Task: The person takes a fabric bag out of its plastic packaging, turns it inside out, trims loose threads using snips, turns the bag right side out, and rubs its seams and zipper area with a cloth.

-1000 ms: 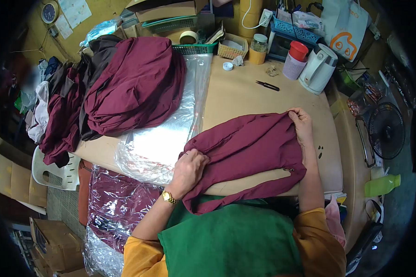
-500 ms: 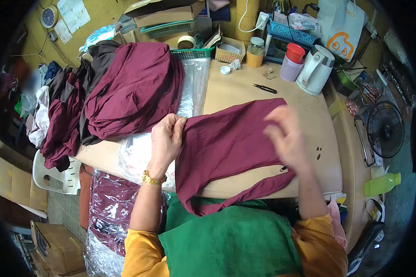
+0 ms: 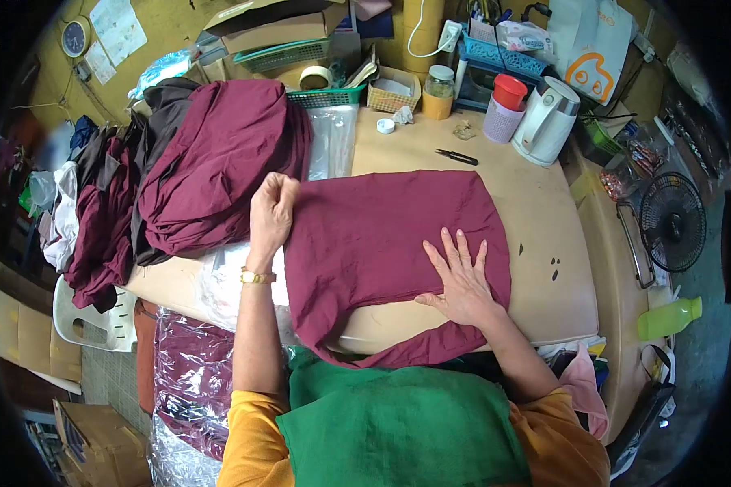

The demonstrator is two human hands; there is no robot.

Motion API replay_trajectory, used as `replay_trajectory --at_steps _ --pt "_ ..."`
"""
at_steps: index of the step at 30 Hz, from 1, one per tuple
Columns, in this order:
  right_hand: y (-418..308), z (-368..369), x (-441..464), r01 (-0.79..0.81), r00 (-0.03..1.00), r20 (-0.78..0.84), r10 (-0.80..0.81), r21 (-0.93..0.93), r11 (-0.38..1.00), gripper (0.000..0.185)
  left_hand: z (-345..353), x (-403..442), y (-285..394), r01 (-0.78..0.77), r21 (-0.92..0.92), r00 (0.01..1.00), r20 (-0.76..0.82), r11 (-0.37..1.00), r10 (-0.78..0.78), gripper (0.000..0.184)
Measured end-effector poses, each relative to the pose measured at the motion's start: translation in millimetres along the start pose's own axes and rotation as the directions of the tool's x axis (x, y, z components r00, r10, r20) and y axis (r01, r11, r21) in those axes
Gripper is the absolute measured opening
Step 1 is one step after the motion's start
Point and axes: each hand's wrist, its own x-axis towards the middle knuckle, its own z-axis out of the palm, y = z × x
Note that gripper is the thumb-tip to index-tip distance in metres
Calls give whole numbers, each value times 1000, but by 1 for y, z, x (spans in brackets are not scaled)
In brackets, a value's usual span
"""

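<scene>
A maroon cloth piece point(image 3: 382, 235) lies spread on the padded table, with a narrow strip of it curving along the front edge near my body. My left hand point(image 3: 274, 213), a gold watch on its wrist, is closed on the cloth's upper left corner. Flat on the right part of the cloth rests my right hand point(image 3: 460, 280), its fingers spread. Beyond the cloth's far edge lie small black thread snips point(image 3: 456, 157). A heaped pile of maroon cloth point(image 3: 219, 170) sits just left of my left hand.
At the back are a green basket point(image 3: 325, 96), a jar point(image 3: 439, 89), a lilac cup point(image 3: 502, 122) and a white kettle point(image 3: 548, 122). A fan point(image 3: 672, 219) and a green bottle point(image 3: 670, 318) are to the right. Plastic-wrapped maroon cloth point(image 3: 191, 365) is below the table at left.
My right hand has come down from a raised, blurred position to lie flat on the cloth. The cloth is flatter and smoother. My left hand has shifted slightly left and away from me.
</scene>
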Motion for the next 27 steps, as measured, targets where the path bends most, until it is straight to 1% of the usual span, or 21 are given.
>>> replay_trajectory --at_steps 1,4,6,7,8,10,11,12,13,14,15,16,17,18,19,20,21,22,24,25,27 --pt "1 -1 -1 -6 1000 1 6 -2 1000 96 -5 -2 5 103 -36 986 134 994 -98 19" --pt "4 -12 0 56 998 -33 -55 28 998 93 -11 -5 10 185 38 971 147 982 -189 19" --pt "16 -31 10 68 921 -389 6 176 982 85 -14 -5 7 215 -8 969 127 977 -213 24" --pt "21 -45 18 9 854 -500 143 288 958 79 -14 -4 10 249 8 961 123 968 -249 23" --pt "28 -57 31 -37 762 -581 287 403 914 73 -14 -4 10 286 25 951 120 958 -286 21" --pt "67 -48 73 -25 668 -650 364 469 883 63 -14 2 -2 360 28 913 195 933 -358 18" --pt "99 -43 96 -104 846 -326 421 675 731 53 -10 5 -2 327 11 928 188 945 -323 15" --pt "121 -42 113 -244 928 32 370 804 542 44 -7 9 0 290 -6 942 180 957 -285 12" --pt "116 -50 117 -242 929 30 370 805 542 44 0 13 6 173 -91 984 63 981 -168 14" --pt "111 -58 121 -169 873 -200 445 732 660 33 -4 19 2 179 -6 984 -9 984 -179 23" --pt "99 -68 124 -124 775 -421 470 629 768 22 -4 24 14 -53 241 987 -136 969 87 29" --pt "82 -78 122 -124 783 -414 464 628 769 22 -3 27 37 -233 496 913 -185 836 365 36" --pt "61 -88 115 30 688 -661 300 439 898 15 -4 23 61 -214 556 924 -152 803 351 43" --pt "43 -90 108 146 533 -841 92 199 969 9 -3 16 70 -213 381 962 -81 900 262 37" --pt "29 -84 96 239 704 -707 68 326 915 10 1 4 76 -57 132 994 103 990 43 30" --pt "16 -75 81 295 836 -548 8 462 836 11 8 -14 88 -116 107 949 304 988 78 22" --pt "5 -64 71 310 881 -468 -76 448 839 12 18 -35 95 -196 99 890 435 976 135 19" --pt "-3 -52 64 327 911 -381 -158 432 840 14 27 -57 84 -159 115 825 561 980 68 27" --pt "-12 -34 55 234 968 -222 -117 623 746 14 41 -86 73 -236 278 817 575 931 36 40" --pt "-10 -24 55 219 972 -208 -111 620 754 15 43 -92 63 -232 277 817 576 932 32 40" --pt "-7 -19 56 187 979 -173 -105 580 793 16 43 -95 53 -162 479 803 572 863 -168 46"
